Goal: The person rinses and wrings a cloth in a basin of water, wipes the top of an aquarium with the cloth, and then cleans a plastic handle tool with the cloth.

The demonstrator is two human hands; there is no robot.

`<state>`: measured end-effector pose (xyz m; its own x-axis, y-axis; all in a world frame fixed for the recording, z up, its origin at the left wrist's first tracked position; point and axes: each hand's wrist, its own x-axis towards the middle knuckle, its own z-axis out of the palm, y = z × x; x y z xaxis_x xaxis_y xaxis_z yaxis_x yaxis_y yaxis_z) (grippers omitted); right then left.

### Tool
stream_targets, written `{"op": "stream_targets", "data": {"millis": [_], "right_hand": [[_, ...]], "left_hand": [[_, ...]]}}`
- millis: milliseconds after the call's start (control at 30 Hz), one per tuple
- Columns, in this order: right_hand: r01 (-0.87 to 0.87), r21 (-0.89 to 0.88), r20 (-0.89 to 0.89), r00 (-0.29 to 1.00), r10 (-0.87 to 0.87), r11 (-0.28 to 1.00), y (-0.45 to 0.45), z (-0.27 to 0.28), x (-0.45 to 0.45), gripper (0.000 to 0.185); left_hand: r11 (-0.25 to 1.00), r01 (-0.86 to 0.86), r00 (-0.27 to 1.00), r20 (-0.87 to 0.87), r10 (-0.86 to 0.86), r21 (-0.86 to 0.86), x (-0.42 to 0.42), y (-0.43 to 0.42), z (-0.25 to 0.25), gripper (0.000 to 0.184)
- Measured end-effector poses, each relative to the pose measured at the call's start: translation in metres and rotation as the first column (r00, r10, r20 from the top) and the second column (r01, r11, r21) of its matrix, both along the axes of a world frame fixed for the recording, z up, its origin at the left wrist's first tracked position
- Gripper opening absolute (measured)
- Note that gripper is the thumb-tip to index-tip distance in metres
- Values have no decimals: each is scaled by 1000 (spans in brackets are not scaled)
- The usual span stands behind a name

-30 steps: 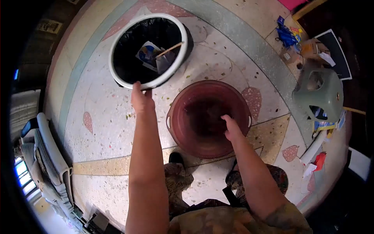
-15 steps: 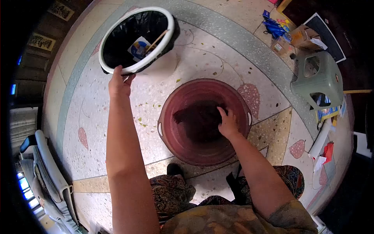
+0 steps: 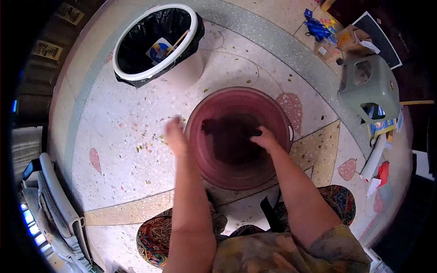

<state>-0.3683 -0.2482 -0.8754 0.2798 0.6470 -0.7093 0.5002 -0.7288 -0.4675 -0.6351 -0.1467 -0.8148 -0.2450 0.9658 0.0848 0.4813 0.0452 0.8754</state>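
Observation:
A round maroon basin with cut-out handles stands on the floor in front of me. Inside it lies a dark mass whose kind I cannot make out. Over the right part of the basin is my right hand, thumb and fingers drawn together at the dark mass; what they hold, if anything, is hidden. My left hand is beside the basin's left rim, its fingers smeared by motion. Beyond it stands a white trash bin lined with a black bag, with a colourful label and a thin stick inside.
A grey-green plastic stool stands at the right, near cardboard boxes and blue packaging. Small leaf bits are scattered on the terrazzo floor. A folded chair is at the left.
My left hand has let go of the bin's rim and moved down and right to the basin. The bin now stands more upright. My right hand's fingers have drawn closer together.

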Motion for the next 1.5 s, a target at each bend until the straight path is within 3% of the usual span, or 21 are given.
{"op": "stream_targets", "data": {"millis": [33,67,100,133,200,267,400,600,700,733,800,967,1100,1200,1267,1300,1333,1367,1400,1467,1500], "right_hand": [[75,-8,-104,992,-75,997,3,7,3,65],[145,-23,-207,967,-147,989,5,16,4,60],[140,-24,-202,969,-142,990,8,34,5,60],[163,-66,-252,952,-174,984,13,60,6,58],[189,-115,-298,930,-216,975,13,68,10,56],[208,-48,-546,813,-200,977,7,58,16,55],[334,-168,-582,726,-367,927,8,82,15,55],[208,161,-736,676,-23,965,17,96,41,59],[-175,236,-237,944,231,956,31,117,44,56],[-163,243,-240,945,223,956,31,110,37,56],[-315,121,203,936,287,941,35,95,25,53],[-417,-55,388,828,404,907,27,92,-25,39],[-443,-9,303,853,424,897,17,71,-35,51],[-428,-45,221,877,427,903,11,52,-44,59],[-387,-53,215,896,389,921,10,40,-51,61],[-317,75,121,944,307,945,9,38,-55,52],[-232,193,13,972,233,953,10,38,-59,44],[-233,304,-56,964,261,924,12,40,-65,39],[-245,480,-116,934,338,842,14,35,-68,36],[-101,674,-301,867,397,732,17,32,-77,33],[-40,687,-366,844,393,725,19,37,-79,30]], "left_hand": [[894,162,716,-574,-397,-417,30,-11,25,20],[867,248,969,117,-219,-432,38,-18,-15,23],[754,449,872,52,-486,-480,52,-27,-22,41],[757,449,873,54,-484,-475,60,-36,-28,41],[850,425,661,-536,-526,-311,65,-57,-32,66],[756,420,654,-410,-636,-502,63,-59,-29,79],[644,463,669,-237,-705,-608,70,-57,-40,74],[640,415,701,-221,-678,-647,57,-55,-37,47],[615,386,732,-178,-658,-688,37,-41,-31,43],[508,356,711,-126,-692,-784,33,-34,-23,44],[493,296,678,-184,-712,-818,35,-29,1,42],[573,416,647,-212,-732,-706,40,-32,-18,50],[698,589,543,-440,-715,-407,46,-48,-52,50],[707,540,522,-478,-707,-456,55,-57,-44,49],[700,313,899,-37,-436,-642,58,-61,-75,52],[700,331,894,-28,-448,-633,56,-64,-94,52],[670,383,911,380,-160,-636,51,-67,-114,52],[649,439,707,684,177,-621,51,-67,-124,52],[642,451,706,688,169,-620,53,-67,-115,52],[606,791,-118,949,291,-87,51,-67,-84,44],[607,794,-196,930,309,-34,53,-65,-76,43]]}}
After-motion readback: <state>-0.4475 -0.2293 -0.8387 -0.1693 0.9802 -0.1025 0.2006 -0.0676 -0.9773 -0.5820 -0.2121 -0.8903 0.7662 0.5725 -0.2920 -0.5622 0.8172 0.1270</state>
